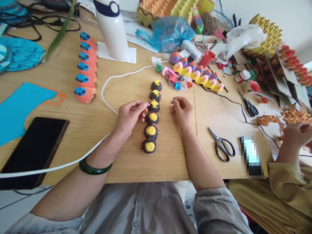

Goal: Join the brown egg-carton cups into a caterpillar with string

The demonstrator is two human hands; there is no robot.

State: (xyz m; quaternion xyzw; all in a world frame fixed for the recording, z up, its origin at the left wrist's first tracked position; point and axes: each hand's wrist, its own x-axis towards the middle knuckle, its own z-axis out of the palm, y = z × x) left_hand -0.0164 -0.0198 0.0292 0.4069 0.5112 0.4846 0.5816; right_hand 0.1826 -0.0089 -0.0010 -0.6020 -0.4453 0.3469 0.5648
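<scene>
A painted egg-carton strip (151, 118) runs away from me along the table, its dark domes capped with yellow patches. The far domes carry small dark marks on the yellow; the nearer ones are plain yellow. My left hand (130, 117) is closed in a pinch, thumb and fingertips against the left side of the third dome from the far end. Whatever lies between those fingertips is too small to make out. My right hand (182, 112) rests on the table right of the strip, its thumb and fingers drawn together; anything inside them is hidden.
An orange strip with blue caps (85, 70) and a white bottle (112, 31) stand beyond. A white cable (104, 87) crosses behind my left arm. Scissors (221, 144) and a blurred phone (252, 156) lie right. A co-worker's hand (294, 136) is at far right; a black phone (36, 146) left.
</scene>
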